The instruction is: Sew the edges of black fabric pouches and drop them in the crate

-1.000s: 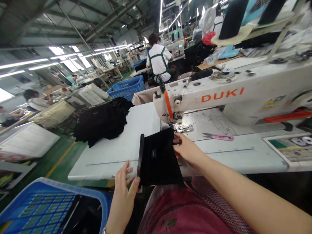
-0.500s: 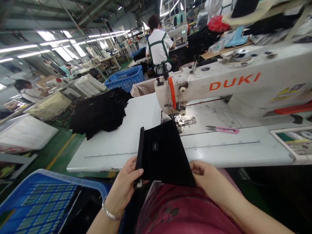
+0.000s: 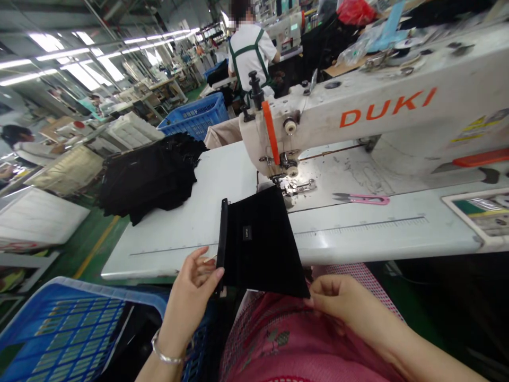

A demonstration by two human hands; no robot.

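Observation:
A black fabric panel (image 3: 262, 249) with a small label and a stiff strip down its left edge lies partly on the sewing table (image 3: 222, 175), its near edge over my lap. Its far corner reaches the presser foot (image 3: 292, 188) of the sewing machine (image 3: 350, 116); whether it lies under the foot I cannot tell. My left hand (image 3: 196, 281) grips the strip near its lower end, thumb on top, the other fingers loosely curled. With thumb and fingertips, my right hand (image 3: 332, 297) pinches the near right corner.
Pink-handled thread snips (image 3: 361, 199) lie right of the needle area. A heap of black fabric pieces (image 3: 151, 175) rests on the table's far left. One blue basket (image 3: 79, 318) stands at lower left, another blue basket (image 3: 194, 116) behind the table. A co-worker (image 3: 252, 53) sits further back.
My left hand's fingers have loosened at the strip. My right hand has slid down to the panel's near corner. The view has shifted slightly; the panel appears a little higher and further left.

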